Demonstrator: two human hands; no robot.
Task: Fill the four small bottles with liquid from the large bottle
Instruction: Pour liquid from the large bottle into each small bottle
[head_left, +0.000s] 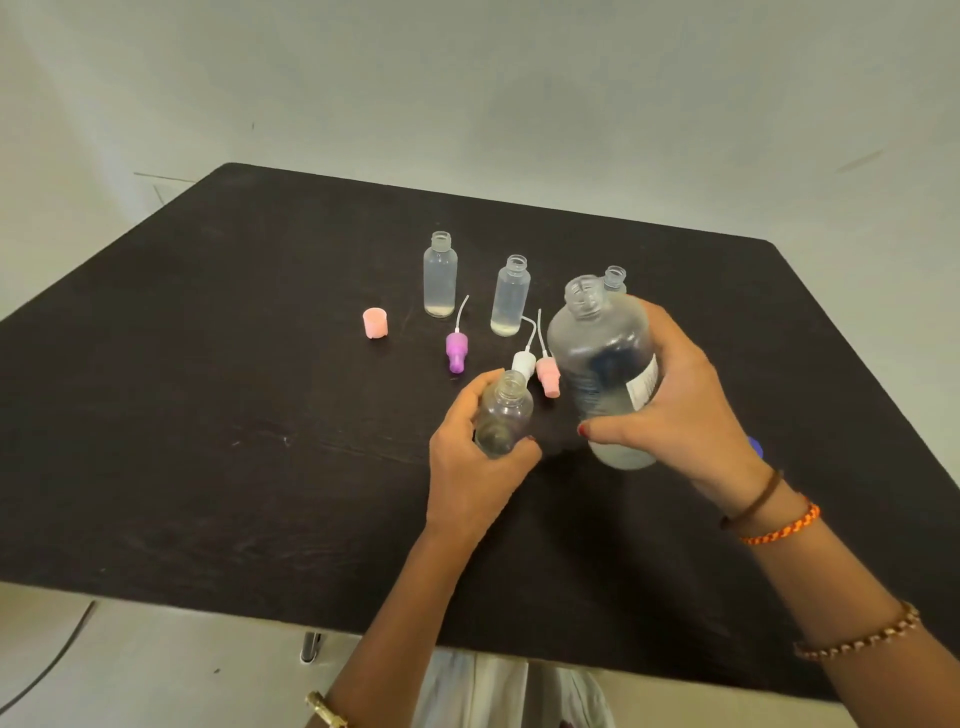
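Dark surface (208, 415) near its front edge: left hand (467, 467) curls its grip round an uncapped small bottle (504, 415), right hand (685, 415) clasps the open large bottle (597, 364) just beside.

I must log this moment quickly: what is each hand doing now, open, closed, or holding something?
Left hand: closed around a small bottle, uncapped.
Right hand: closed around the large bottle, uncapped and lifted.

Head view, down over table (208, 415)
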